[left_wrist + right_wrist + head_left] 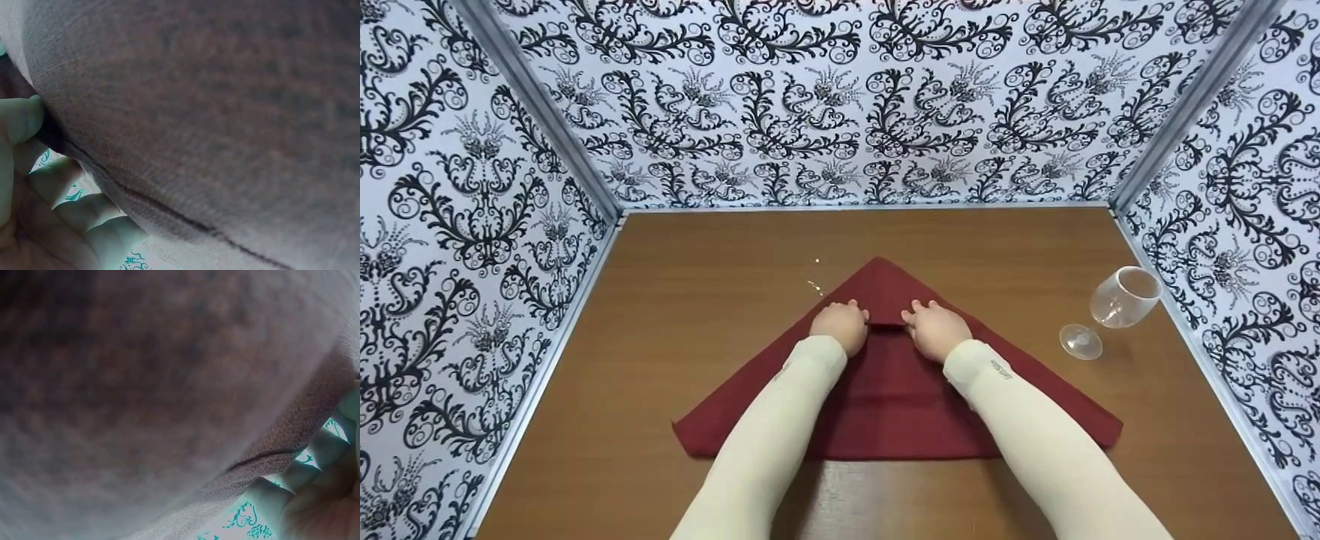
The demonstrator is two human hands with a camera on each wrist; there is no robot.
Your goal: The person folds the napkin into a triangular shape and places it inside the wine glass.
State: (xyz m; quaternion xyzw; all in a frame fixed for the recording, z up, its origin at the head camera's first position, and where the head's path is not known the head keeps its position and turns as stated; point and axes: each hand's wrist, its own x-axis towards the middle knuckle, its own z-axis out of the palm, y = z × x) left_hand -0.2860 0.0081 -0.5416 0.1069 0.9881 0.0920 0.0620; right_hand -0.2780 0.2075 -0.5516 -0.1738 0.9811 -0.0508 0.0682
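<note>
Head view: lettering on the right sleeve [1039, 431], dark, too small to read surely. Found lying mid-table on brown wooden table [690, 292]: red cloth [896, 431], folded into a triangle, apex pointing toward the patterned back wall [836, 127], long axis running left to right. Pinched at a slightly raised inner edge by left hand [840, 328] and right hand [939, 331], side by side.

Left wrist view: thumb [23, 119] against cloth edge, fingers [87, 211] parted, slightly bent.

Right wrist view: fingers beneath cloth, partly spread; thumb mostly out of frame.
</note>
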